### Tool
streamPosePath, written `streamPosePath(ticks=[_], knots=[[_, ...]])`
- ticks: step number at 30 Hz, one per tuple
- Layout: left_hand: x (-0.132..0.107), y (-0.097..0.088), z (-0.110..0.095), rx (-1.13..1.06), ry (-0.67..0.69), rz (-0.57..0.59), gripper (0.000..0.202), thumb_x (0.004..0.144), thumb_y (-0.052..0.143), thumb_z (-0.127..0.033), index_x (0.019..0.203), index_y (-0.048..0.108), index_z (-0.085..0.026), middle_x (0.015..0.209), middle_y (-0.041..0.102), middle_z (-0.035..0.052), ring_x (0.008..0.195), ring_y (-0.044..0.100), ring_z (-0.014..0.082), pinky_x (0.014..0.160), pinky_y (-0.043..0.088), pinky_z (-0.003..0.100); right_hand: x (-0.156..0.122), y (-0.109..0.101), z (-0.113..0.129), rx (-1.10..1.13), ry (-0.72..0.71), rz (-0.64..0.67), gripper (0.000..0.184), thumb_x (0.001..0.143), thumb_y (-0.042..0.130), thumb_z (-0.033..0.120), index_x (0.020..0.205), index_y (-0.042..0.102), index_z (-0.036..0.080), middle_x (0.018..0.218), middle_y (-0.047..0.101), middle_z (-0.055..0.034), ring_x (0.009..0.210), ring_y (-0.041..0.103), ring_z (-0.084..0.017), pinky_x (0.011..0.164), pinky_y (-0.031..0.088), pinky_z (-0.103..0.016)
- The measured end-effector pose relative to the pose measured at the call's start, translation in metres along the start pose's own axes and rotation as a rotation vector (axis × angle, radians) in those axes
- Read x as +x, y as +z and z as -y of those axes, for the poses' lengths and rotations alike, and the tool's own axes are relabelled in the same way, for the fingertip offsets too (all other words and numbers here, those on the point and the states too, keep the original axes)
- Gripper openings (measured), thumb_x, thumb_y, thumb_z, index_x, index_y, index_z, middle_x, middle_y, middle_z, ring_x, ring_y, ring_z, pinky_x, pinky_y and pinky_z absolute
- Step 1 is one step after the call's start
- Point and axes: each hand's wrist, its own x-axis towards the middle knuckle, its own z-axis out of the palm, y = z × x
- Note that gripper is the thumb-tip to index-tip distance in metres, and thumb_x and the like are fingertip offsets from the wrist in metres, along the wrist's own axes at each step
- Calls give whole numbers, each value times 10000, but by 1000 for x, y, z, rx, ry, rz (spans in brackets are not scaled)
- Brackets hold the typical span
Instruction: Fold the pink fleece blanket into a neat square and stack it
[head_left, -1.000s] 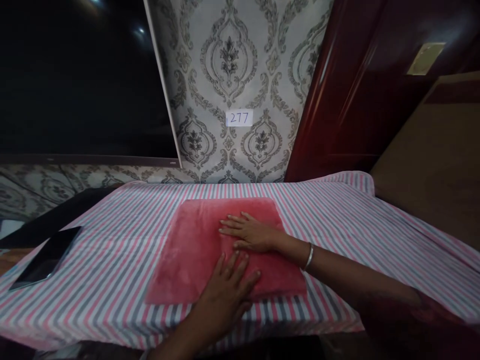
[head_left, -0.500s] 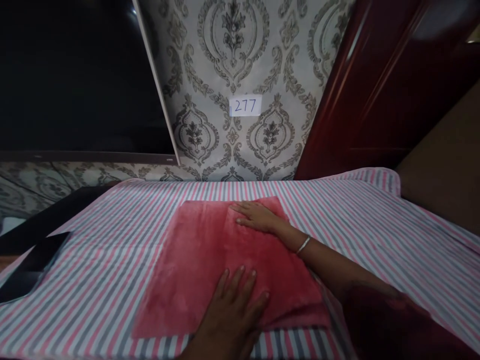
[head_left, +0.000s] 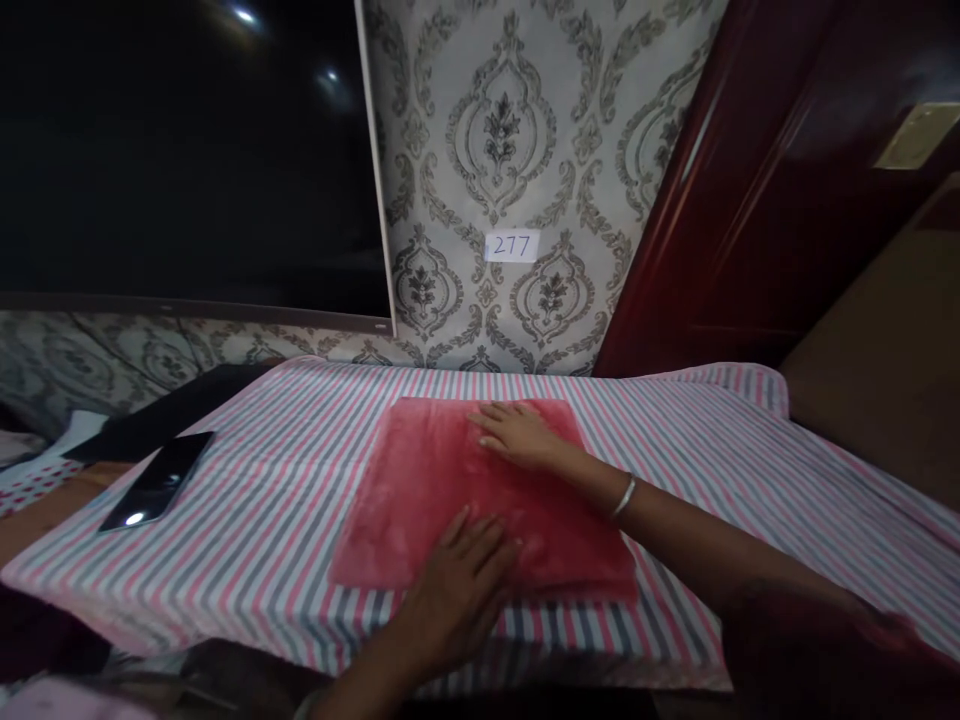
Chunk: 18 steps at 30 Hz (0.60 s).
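Observation:
A red plush cloth (head_left: 409, 490) lies as a flat rectangle on the striped sheet. Its kind, whether a towel, a cover or something else, I cannot tell. My right hand (head_left: 516, 435), with a silver bangle on the wrist, rests palm down near the cloth's far edge, fingers stretched out. Closer to me, my left hand (head_left: 461, 585) lies on the cloth's near part with its fingers extended and the palm by the near edge. Both hands are open, and neither grips the cloth. The surface beneath the palms is hidden.
A pink, grey and white striped sheet (head_left: 270, 470) covers the table and hangs over its front edge. On the left lies a black phone (head_left: 161, 482). A television (head_left: 187, 170) and a paper marked 277 (head_left: 511, 245) are at the wall. A dark red door (head_left: 720, 230) stands right.
The view has shifted back and left, showing the table's front edge and more of the phone. My left hand's fingers have come closer together; the right stays near the cloth's far edge.

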Motion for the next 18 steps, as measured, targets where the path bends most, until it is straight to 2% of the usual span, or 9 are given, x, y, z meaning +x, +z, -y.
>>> streamPosePath(ticks=[2,4,6,9,12,15,18], knots=[[-7,-11,8,35,-58,-124,394,914,479,-161,1294,586,-168,1232,687,102,1193,594,224,1099,406,446,-5,0,25,68,-174,3,530,1038,350,423,1549,354,283,1620,306,-71,1497,254,-266,1218,177,-529],[-18,-16,14,108,-149,-189,365,897,480,-141,1231,628,-156,1166,707,112,1131,618,236,1070,420,444,-6,6,47,132,-321,44,519,1040,356,402,1548,351,298,1631,283,-39,1508,224,-237,1230,160,-505],[-32,-14,15,192,-225,-178,393,886,514,-167,1263,627,-166,1229,684,125,1189,588,267,1109,366,485,-2,15,63,172,-406,78,519,1043,347,402,1554,335,310,1647,231,-12,1524,164,-236,1234,142,-512],[-50,-2,11,285,-287,-87,537,866,580,-230,1402,545,-236,1467,523,143,1396,418,334,1175,212,576,13,27,68,172,-465,114,535,1049,327,446,1568,292,320,1656,188,9,1536,83,-243,1233,67,-553],[-60,10,6,278,-320,-51,610,865,603,-268,1461,479,-307,1581,383,115,1478,292,331,1196,154,576,39,31,58,133,-424,167,607,1027,370,533,1578,259,303,1661,159,-15,1536,76,-270,1217,29,-596],[-62,13,5,232,-335,-64,622,869,606,-289,1474,464,-315,1604,350,91,1492,264,327,1207,152,564,70,32,42,92,-299,181,652,1008,387,581,1582,241,309,1664,141,-21,1534,69,-302,1208,54,-619],[-63,14,6,208,-353,-37,647,862,606,-268,1486,446,-323,1607,345,87,1490,270,334,1205,166,576,101,37,26,99,-172,192,665,1000,361,614,1586,224,330,1666,142,-15,1525,122,-319,1209,132,-592]])
